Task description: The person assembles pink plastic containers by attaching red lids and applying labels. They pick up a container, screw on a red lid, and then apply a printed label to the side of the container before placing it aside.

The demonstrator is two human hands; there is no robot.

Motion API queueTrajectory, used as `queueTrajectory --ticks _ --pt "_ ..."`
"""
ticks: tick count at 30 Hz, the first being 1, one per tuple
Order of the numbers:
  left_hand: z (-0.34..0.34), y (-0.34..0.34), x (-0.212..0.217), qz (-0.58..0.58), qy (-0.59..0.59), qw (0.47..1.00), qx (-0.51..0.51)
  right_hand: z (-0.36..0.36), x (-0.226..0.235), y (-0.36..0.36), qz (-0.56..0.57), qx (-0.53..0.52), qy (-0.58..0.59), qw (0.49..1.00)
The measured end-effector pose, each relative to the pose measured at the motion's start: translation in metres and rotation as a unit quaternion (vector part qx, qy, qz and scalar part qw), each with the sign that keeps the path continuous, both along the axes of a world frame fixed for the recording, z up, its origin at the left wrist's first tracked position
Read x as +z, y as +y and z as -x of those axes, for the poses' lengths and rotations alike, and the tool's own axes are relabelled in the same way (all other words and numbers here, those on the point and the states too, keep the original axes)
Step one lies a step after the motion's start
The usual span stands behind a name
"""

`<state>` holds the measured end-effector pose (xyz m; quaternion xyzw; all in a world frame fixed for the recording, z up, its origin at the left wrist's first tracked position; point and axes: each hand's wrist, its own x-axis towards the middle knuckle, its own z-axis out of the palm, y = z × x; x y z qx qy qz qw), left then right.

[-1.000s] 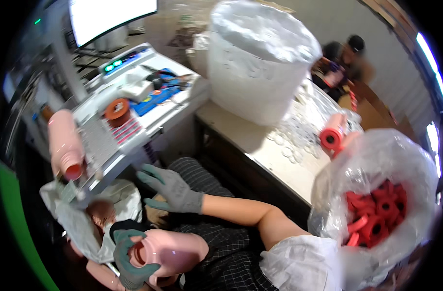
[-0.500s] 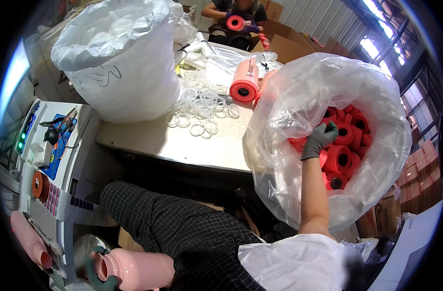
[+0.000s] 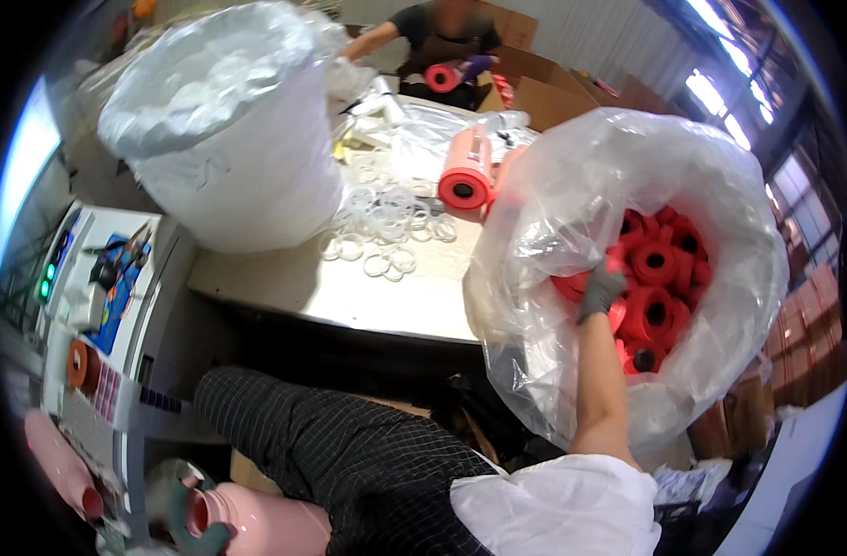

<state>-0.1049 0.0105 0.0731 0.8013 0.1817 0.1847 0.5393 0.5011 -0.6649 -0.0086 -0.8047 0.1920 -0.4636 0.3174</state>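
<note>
Reaching into the clear bag point(image 3: 535, 232), the gloved right hand point(image 3: 601, 292) closes on a stiff, light red spool point(image 3: 653, 315), best gripped by its rim; left hand point(image 3: 178, 519) grips a pink cone point(image 3: 257, 519).

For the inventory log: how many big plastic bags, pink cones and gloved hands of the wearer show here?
Big plastic bags: 2
Pink cones: 2
Gloved hands: 2, left hand, right hand
Total: 6

The right hand's point(image 3: 601, 289) fingertips are hidden among red spools point(image 3: 660, 296).
</note>
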Motion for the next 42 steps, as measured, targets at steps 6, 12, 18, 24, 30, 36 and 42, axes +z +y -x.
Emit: queueTrajectory --ticks 6,12,18,24,30,36,42 --pt "0.006 -0.012 -0.015 0.114 -0.226 0.938 0.238 0.107 0.147 0.09 0.138 0.09 -0.273 0.948" --pt "0.024 -0.006 -0.153 0.28 -0.431 0.796 0.32 0.17 0.105 0.351 -0.065 0.612 0.032 0.787" --pt "0.015 -0.06 -0.138 0.171 -0.297 0.838 0.424 0.322 0.078 0.531 0.001 0.885 0.041 0.464" --pt "0.005 -0.07 -0.137 0.24 -0.394 0.745 0.481 0.334 0.056 0.534 0.043 0.918 -0.057 0.39" --pt "-0.021 -0.085 -0.116 -0.001 -0.212 0.824 0.525 0.327 0.058 0.529 0.059 0.906 -0.087 0.409" --pt "-0.017 -0.076 -0.1 -0.292 0.006 0.815 0.5 0.33 0.056 0.511 0.031 0.904 -0.025 0.426" --pt "-0.007 -0.079 -0.093 -0.272 0.013 0.798 0.538 0.348 0.055 0.495 -0.012 0.9 0.023 0.434"
